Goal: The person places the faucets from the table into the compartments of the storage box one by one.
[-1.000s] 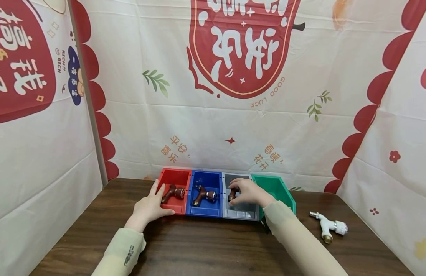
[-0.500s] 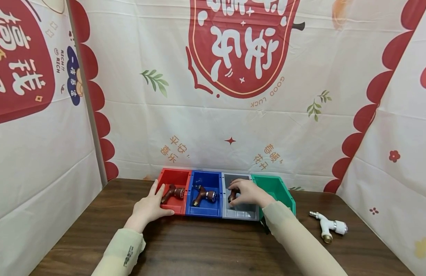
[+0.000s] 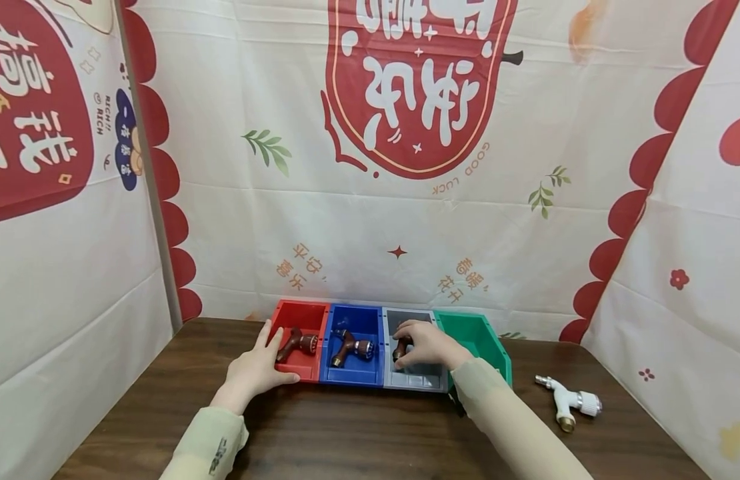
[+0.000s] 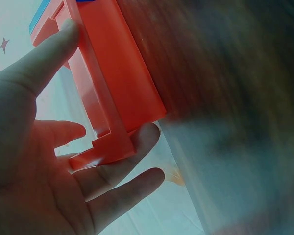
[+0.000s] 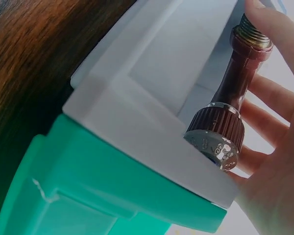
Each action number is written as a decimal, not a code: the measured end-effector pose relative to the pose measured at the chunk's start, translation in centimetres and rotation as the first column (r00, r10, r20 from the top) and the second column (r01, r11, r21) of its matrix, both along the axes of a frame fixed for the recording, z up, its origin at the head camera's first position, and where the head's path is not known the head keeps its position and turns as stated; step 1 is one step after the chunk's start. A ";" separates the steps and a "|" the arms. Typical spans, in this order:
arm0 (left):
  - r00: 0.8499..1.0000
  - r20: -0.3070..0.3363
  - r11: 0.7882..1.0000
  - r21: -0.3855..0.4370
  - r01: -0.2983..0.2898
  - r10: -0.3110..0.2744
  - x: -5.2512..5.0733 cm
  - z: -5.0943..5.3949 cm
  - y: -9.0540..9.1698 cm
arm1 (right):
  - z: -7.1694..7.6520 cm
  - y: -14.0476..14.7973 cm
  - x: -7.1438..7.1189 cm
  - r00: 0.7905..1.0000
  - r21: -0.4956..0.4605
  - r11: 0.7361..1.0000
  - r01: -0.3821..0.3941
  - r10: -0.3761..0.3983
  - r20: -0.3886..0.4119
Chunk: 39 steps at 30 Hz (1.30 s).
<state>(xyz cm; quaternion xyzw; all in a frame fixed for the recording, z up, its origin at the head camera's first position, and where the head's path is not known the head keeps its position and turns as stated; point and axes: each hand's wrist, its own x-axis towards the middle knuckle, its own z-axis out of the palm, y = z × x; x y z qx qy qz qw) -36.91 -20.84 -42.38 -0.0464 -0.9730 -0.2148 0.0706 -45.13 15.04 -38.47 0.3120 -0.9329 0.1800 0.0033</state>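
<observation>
Spread fingers of my left hand [image 3: 250,370] rest at the left side of the red bin [image 4: 132,58], with the thumb against its front edge. My right hand [image 3: 429,343] reaches into the grey bin [image 3: 415,381] and holds a dark brown faucet [image 5: 235,81], thumb by its threaded end and fingers behind the body. That faucet's ribbed knob faces the green bin's side in the right wrist view. Another brown faucet [image 3: 297,343] lies in the red bin, and one more brown faucet [image 3: 350,348] lies in the blue bin [image 3: 355,377].
The green bin [image 3: 508,353] adjoins the grey one on the right, partly covered by my right forearm. A white faucet [image 3: 567,400] lies on the brown wooden table [image 3: 370,433] further right. Printed cloth [image 3: 370,220] hangs behind and at both sides.
The head view has tilted a little, so the bins and table sit slightly lower in it. Both hands keep about the same places at the bins.
</observation>
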 end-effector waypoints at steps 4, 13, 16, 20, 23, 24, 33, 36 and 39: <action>1.000 -0.001 1.000 0.001 0.001 -0.001 0.0 0.0 -0.1 | -0.1 0.0 -0.1 1.000 -0.002 1.000 0.008 -0.008 0.000; 1.000 0.015 1.000 0.000 -0.001 0.001 -0.2 -0.1 -0.2 | 0.0 -0.3 -0.3 1.000 0.005 1.000 0.000 0.000 0.012; 1.000 0.017 1.000 0.008 0.000 0.000 -0.1 -0.1 -0.2 | 0.0 -0.4 -0.2 1.000 0.016 1.000 0.004 -0.004 0.015; 1.000 0.018 1.000 0.010 0.004 -0.004 -0.1 0.0 -0.1 | -0.2 -0.4 -0.3 1.000 0.026 1.000 0.002 -0.002 0.011; 1.000 0.021 1.000 0.010 0.004 -0.004 -0.1 0.0 -0.1 | -0.4 -0.3 -0.3 1.000 0.018 1.000 -0.011 0.011 0.012; 1.000 0.022 1.000 0.011 0.004 -0.004 -0.1 0.0 0.0 | -0.5 -0.3 -0.3 1.000 0.014 1.000 -0.017 0.017 0.014; 1.000 0.018 1.000 0.015 0.000 0.000 -0.2 -0.4 -0.2 | -0.6 -0.5 -0.1 1.000 0.025 1.000 -0.015 0.015 0.016; 1.000 0.013 1.000 0.014 0.003 -0.003 -0.2 -0.3 -0.2 | -0.5 -0.6 -0.1 1.000 0.037 0.999 0.001 -0.002 0.010; 1.000 0.010 1.000 0.016 0.006 -0.006 -0.3 -0.3 -0.2 | -0.5 -0.6 -0.2 1.000 0.048 0.999 0.014 -0.015 0.010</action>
